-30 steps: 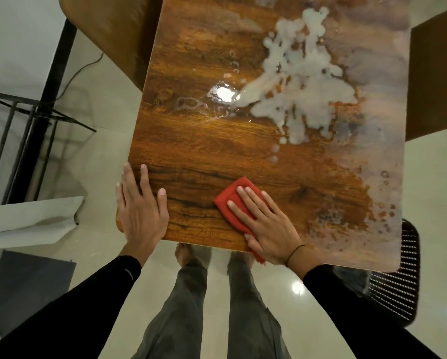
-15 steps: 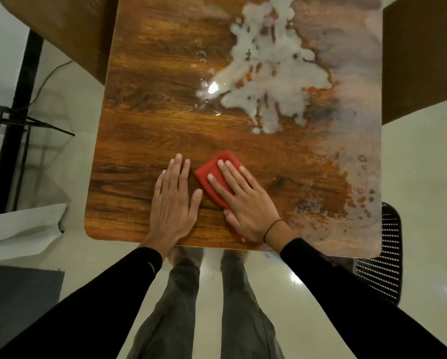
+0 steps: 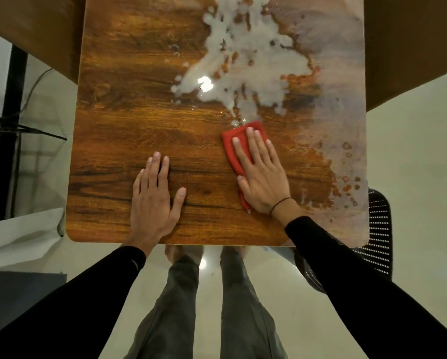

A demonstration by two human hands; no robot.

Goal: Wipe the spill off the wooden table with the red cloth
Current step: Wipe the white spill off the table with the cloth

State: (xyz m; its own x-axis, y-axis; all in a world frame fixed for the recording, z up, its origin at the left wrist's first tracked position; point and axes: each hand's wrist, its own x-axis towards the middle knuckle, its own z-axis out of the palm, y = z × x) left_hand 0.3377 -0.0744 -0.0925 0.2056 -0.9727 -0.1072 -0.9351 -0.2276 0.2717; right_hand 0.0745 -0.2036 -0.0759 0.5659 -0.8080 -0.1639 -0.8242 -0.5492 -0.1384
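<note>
Red cloth (image 3: 239, 141) sits folded on the wooden table (image 3: 129, 130), pinned flat under the right hand (image 3: 262, 177), fingers spread, its far edge just touching the milky white spill (image 3: 248, 60). Left hand (image 3: 153, 200) rests palm-down nearby, fingers out, holding nothing.

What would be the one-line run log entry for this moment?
right hand flat on red cloth | cloth edge at spill | left hand flat on wooden table | spill mostly unwiped
</note>
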